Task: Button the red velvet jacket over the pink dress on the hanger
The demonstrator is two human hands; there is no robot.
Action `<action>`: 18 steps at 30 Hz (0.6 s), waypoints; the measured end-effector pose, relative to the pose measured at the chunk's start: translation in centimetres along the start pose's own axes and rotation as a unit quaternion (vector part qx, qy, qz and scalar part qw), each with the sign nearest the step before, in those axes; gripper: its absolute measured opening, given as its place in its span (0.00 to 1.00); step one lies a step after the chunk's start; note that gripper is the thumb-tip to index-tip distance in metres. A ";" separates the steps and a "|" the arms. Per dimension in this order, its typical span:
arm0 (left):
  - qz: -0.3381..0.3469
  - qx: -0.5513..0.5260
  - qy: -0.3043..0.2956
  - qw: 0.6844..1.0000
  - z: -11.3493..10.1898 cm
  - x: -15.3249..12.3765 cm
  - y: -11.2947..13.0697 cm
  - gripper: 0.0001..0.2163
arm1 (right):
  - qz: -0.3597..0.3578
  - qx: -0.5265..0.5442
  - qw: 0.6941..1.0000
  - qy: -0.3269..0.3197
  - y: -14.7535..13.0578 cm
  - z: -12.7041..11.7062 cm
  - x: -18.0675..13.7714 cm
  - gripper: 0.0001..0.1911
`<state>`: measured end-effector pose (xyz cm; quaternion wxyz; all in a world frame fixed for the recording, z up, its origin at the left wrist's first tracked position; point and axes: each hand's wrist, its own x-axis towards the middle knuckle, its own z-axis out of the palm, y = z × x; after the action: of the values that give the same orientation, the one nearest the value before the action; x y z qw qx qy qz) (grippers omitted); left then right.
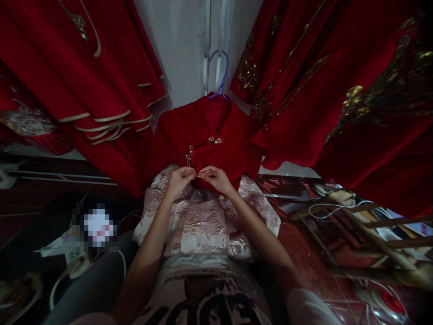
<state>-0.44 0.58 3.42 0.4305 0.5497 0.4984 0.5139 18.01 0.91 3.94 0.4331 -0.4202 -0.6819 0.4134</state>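
A red jacket [169,131] hangs from a purple hanger [223,76] in front of me, above a pale patterned brocade skirt [206,221]. At its lower front, my left hand [182,177] and my right hand [216,177] meet with fingertips pinched. Between them is a small beaded ornament [200,175], and both hands grip it from either side. Higher on the jacket sit a pearl-beaded clasp [215,140] and a beaded ornament with a dangling tassel [189,155]. The fine parts between my fingertips are too small to make out.
Red garments with pale trim [111,115] hang at left. More red garments with gold sequin embroidery [353,101] hang at right. A power strip [77,264] with cables lies lower left. A wooden rack [375,234] stands at right on the red tiled floor [306,253].
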 end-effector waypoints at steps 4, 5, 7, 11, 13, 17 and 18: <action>0.003 -0.009 -0.034 0.999 0.1 -0.6 -0.2 0.14 | -0.018 -0.056 0.995 0.081 0.1 0.2 -0.1 0.06; 0.000 -0.017 -0.032 0.999 0.1 -0.6 -0.3 0.14 | -0.019 -0.058 0.995 0.077 0.0 0.2 -0.1 0.06; -0.009 -0.031 -0.014 0.999 0.1 -0.6 -0.6 0.16 | -0.021 -0.052 0.997 0.053 -0.1 0.3 -0.1 0.07; -0.017 -0.049 -0.006 0.999 0.2 -0.6 -1.0 0.18 | -0.030 -0.053 0.998 0.024 -0.2 0.3 -0.1 0.09; -0.017 -0.046 -0.005 0.999 0.5 -0.6 -1.0 0.17 | -0.038 -0.060 0.997 0.025 -0.2 0.4 -0.3 0.09; -0.007 -0.009 0.034 0.999 1.2 -0.7 -1.2 0.12 | -0.058 -0.075 0.995 0.032 -0.6 0.7 -0.7 0.09; -0.001 -0.004 0.035 0.999 1.3 -0.8 -1.2 0.12 | -0.061 -0.078 0.995 0.033 -0.7 0.7 -0.7 0.09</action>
<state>0.73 0.04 2.01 0.4150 0.5292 0.5117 0.5347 17.37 -0.12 4.21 0.4456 -0.4235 -0.7217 0.3182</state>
